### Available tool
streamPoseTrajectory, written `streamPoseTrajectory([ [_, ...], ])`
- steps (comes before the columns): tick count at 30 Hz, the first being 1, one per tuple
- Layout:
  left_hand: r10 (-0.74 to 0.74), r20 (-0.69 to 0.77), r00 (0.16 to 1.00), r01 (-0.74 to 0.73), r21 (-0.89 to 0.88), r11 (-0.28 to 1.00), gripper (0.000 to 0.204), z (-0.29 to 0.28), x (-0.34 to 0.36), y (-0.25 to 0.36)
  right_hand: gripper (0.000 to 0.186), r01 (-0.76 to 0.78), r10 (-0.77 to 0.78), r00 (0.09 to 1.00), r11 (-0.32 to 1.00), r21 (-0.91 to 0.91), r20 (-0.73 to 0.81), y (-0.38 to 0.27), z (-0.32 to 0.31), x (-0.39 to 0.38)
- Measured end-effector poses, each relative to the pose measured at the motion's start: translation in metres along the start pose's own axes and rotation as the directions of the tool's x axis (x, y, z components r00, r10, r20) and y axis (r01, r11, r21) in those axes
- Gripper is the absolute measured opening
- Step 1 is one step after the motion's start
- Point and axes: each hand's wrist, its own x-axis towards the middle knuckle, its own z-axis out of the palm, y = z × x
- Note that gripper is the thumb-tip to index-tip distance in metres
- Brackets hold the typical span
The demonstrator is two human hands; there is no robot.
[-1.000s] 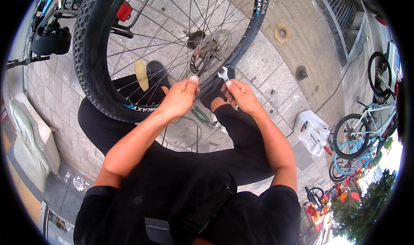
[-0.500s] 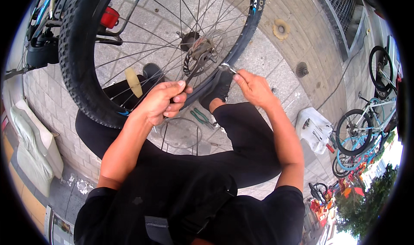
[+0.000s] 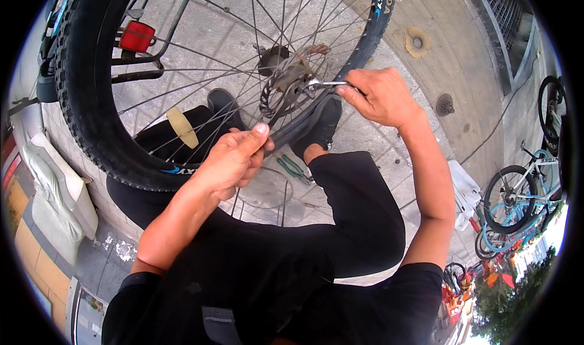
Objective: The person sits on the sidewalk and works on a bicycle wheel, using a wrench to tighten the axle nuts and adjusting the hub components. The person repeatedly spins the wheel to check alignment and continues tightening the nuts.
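Observation:
A bicycle wheel with a knobbly black tyre (image 3: 85, 96) stands in front of me, its hub (image 3: 293, 89) and brake disc (image 3: 266, 99) facing my hands. My right hand (image 3: 384, 97) is closed around a silver wrench (image 3: 331, 83), whose head is at the axle end of the hub. Just below the hub, my left hand (image 3: 234, 159) is closed, thumb on top, on a thin dark tool like a flat wrench (image 3: 278, 121) that reaches up to the hub. Its handle is mostly hidden in the fingers. A yellowish oval piece (image 3: 182, 128) sits among the spokes.
Green-handled pliers (image 3: 293, 169) lie on the paving beyond my lap, near my shoe (image 3: 322, 126). A red rear light (image 3: 137, 36) shows through the spokes. At right are a white container (image 3: 463, 190) and parked bicycles (image 3: 511, 190); a pale cushion (image 3: 55, 205) lies left.
My right hand has moved up and turned, bringing the wrench head from beside the tyre onto the axle end. The left hand stays below the hub with its tool. The view has shifted slightly.

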Motion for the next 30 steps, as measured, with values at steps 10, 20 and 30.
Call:
streamPoseTrajectory([
  [10,-0.031,0.018,0.999,0.032,-0.064,0.997,0.042,0.002,0.001,0.002,0.042,0.093,-0.094,0.995,0.994,0.051,0.019,0.023,0.007,0.014],
  [20,-0.027,0.039,0.999,0.028,-0.038,0.999,0.043,0.000,0.001,0.008,0.038,0.153,-0.156,0.988,0.968,0.198,-0.002,0.033,0.023,0.019],
  [30,-0.010,-0.012,1.000,0.010,0.003,1.000,0.043,0.003,0.000,0.009,0.039,0.167,-0.162,0.986,0.957,0.239,-0.040,0.036,0.034,0.019],
])
